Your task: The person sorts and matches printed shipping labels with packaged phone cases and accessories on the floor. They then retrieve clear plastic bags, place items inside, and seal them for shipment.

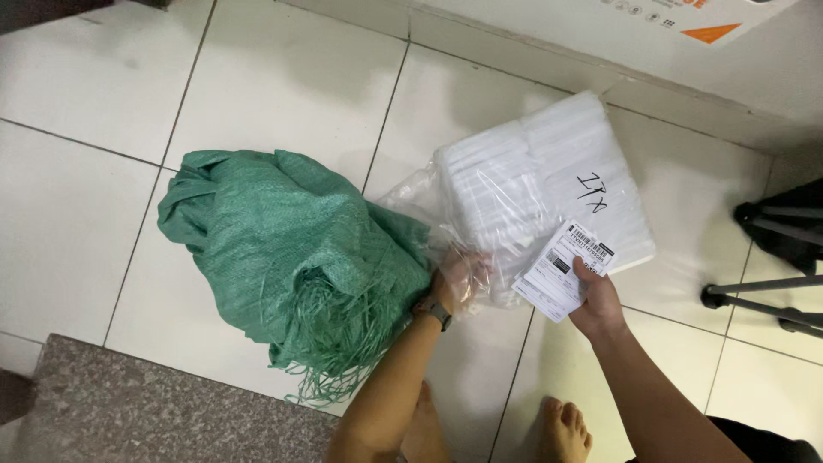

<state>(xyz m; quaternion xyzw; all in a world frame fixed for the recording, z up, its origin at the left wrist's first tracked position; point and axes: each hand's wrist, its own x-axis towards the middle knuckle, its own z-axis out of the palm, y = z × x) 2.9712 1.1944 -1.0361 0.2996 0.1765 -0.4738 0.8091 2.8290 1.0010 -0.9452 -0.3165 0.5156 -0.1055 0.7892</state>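
Observation:
A clear plastic bag [540,184] packed with white folded items lies on the tiled floor. My left hand [454,279], with a watch on its wrist, grips the bag's loose open end, partly wrapped in the plastic. My right hand [597,300] holds a white paper label slip [563,267] with a barcode, against the bag's near edge. A crumpled green woven sack [291,249] with frayed threads lies just left of my left hand.
A grey stone step [163,411] is at the lower left. Black tripod legs [763,300] stand at the right edge. A white box [686,21] leans against the wall at the top. My bare feet [566,429] are at the bottom.

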